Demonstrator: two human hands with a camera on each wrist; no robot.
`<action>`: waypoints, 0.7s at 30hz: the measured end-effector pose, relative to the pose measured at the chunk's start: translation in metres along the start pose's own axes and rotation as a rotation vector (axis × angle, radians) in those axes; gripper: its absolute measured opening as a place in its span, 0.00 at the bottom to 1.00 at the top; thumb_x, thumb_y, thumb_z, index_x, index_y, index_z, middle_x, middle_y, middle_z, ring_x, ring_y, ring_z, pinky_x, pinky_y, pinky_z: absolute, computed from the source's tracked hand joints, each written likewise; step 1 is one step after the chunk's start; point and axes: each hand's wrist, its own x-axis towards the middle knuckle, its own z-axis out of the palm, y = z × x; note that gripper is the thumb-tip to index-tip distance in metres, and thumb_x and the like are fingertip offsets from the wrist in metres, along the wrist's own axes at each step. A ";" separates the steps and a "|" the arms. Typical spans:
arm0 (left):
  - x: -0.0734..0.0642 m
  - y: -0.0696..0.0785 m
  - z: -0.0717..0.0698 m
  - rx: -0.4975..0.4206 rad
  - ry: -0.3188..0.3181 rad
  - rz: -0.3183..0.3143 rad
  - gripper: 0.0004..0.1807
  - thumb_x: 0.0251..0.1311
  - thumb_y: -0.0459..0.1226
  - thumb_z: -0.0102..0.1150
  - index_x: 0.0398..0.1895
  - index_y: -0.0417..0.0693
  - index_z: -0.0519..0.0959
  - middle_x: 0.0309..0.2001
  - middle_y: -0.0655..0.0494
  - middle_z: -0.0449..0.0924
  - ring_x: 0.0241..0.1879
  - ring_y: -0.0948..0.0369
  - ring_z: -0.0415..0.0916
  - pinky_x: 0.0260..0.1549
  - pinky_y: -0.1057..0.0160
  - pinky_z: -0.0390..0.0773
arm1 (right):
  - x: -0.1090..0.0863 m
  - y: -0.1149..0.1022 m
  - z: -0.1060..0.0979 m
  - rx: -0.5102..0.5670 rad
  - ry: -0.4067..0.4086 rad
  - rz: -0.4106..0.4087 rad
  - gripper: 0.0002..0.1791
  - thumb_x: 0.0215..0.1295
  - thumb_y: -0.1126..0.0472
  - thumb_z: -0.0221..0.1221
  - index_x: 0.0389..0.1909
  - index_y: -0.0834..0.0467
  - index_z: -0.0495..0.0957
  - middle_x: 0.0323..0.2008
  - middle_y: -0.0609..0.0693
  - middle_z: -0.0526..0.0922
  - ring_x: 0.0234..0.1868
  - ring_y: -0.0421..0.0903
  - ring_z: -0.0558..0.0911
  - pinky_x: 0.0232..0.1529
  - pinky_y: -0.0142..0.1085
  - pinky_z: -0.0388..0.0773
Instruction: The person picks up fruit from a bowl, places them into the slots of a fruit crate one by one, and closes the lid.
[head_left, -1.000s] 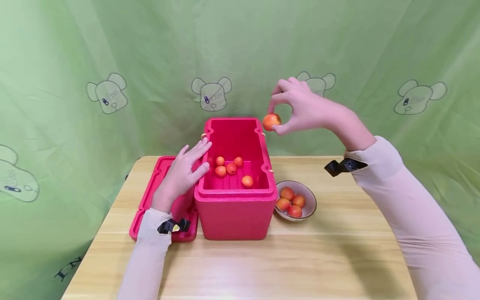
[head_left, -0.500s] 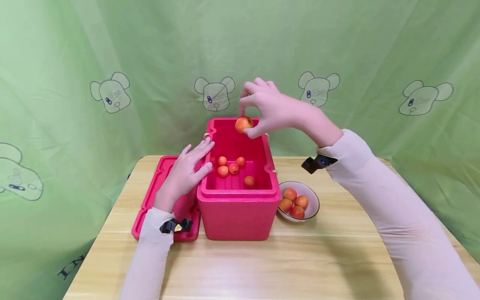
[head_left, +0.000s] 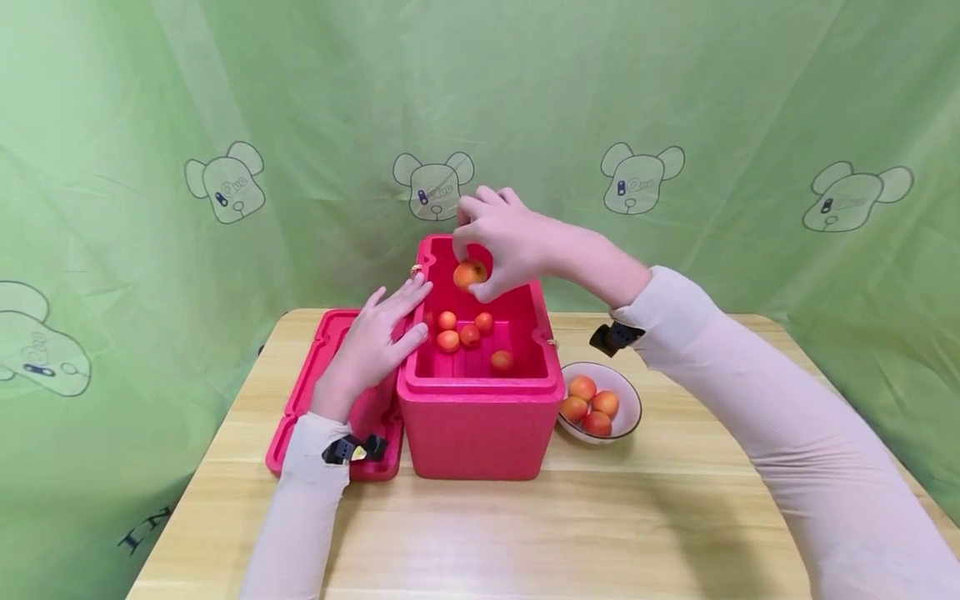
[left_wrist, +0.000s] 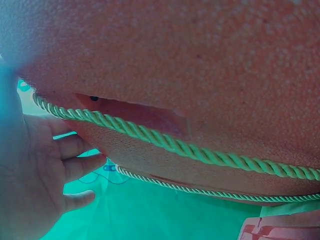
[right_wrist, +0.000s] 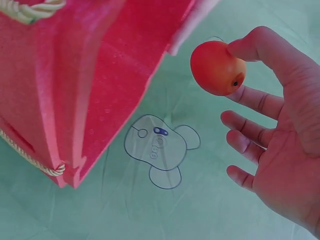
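Note:
My right hand (head_left: 513,242) pinches a small round orange-red fruit (head_left: 467,275) between thumb and index finger, over the far part of an uncovered pink-red box (head_left: 480,437). In the right wrist view the fruit (right_wrist: 212,65) shows a dark spot at one end, and the other fingers stay off it. Several similar fruits (head_left: 469,335) lie on the box's floor. At the box's left rim rests my left hand (head_left: 375,346), its fingers extended. Rope handles (left_wrist: 165,142) run along the box side in the left wrist view.
Right of the box, a pale dark-rimmed bowl (head_left: 628,425) holds several more fruits (head_left: 597,423). The pink-red lid (head_left: 296,417) lies on the wooden table (head_left: 637,533) to the left, partly beneath my left arm. A green printed curtain (head_left: 525,83) hangs behind.
My right hand has carried the fruit leftward from outside the box's right rim to over its opening, then lowered it. My left hand has kept its place on the rim.

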 end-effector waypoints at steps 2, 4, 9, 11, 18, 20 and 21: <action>0.000 0.000 0.000 0.003 0.001 0.001 0.36 0.70 0.48 0.52 0.79 0.51 0.61 0.79 0.52 0.60 0.81 0.55 0.53 0.80 0.41 0.43 | 0.001 0.000 0.004 -0.009 -0.011 -0.007 0.14 0.50 0.52 0.71 0.35 0.53 0.83 0.49 0.53 0.75 0.54 0.51 0.69 0.56 0.49 0.63; -0.001 0.000 0.001 0.004 0.000 0.001 0.35 0.70 0.48 0.52 0.79 0.50 0.62 0.79 0.52 0.60 0.81 0.55 0.53 0.80 0.42 0.43 | 0.003 -0.001 0.006 -0.024 -0.024 -0.015 0.13 0.50 0.52 0.71 0.34 0.53 0.82 0.49 0.53 0.75 0.54 0.51 0.69 0.56 0.49 0.64; 0.000 0.000 0.001 0.006 0.001 0.006 0.35 0.71 0.49 0.51 0.79 0.50 0.62 0.79 0.52 0.59 0.81 0.55 0.53 0.80 0.41 0.43 | 0.005 -0.004 0.010 -0.067 -0.053 -0.024 0.14 0.49 0.52 0.72 0.33 0.52 0.82 0.49 0.53 0.75 0.55 0.50 0.69 0.58 0.50 0.65; 0.000 0.000 0.000 0.006 0.004 0.009 0.35 0.71 0.49 0.51 0.79 0.50 0.62 0.79 0.52 0.60 0.80 0.55 0.53 0.79 0.41 0.44 | 0.006 -0.005 0.012 -0.087 -0.062 -0.038 0.14 0.49 0.51 0.72 0.33 0.52 0.81 0.48 0.53 0.76 0.55 0.50 0.69 0.59 0.50 0.65; 0.000 0.001 0.000 0.011 0.002 0.013 0.35 0.71 0.48 0.51 0.78 0.48 0.62 0.79 0.51 0.59 0.80 0.55 0.54 0.79 0.40 0.44 | 0.009 -0.008 0.022 -0.141 -0.109 -0.095 0.16 0.47 0.51 0.74 0.33 0.53 0.81 0.46 0.53 0.76 0.54 0.50 0.70 0.58 0.51 0.66; 0.000 0.001 0.000 0.010 0.003 0.013 0.35 0.71 0.48 0.52 0.78 0.49 0.62 0.79 0.51 0.59 0.80 0.55 0.54 0.80 0.41 0.44 | 0.009 -0.009 0.025 -0.150 -0.117 -0.108 0.16 0.47 0.51 0.74 0.33 0.53 0.81 0.45 0.53 0.76 0.53 0.50 0.70 0.57 0.50 0.67; 0.000 0.001 0.000 0.011 0.004 0.013 0.35 0.71 0.48 0.52 0.78 0.49 0.62 0.79 0.52 0.60 0.80 0.55 0.54 0.80 0.42 0.44 | 0.009 -0.010 0.026 -0.155 -0.120 -0.116 0.16 0.47 0.51 0.74 0.32 0.53 0.81 0.45 0.53 0.76 0.53 0.50 0.70 0.57 0.50 0.67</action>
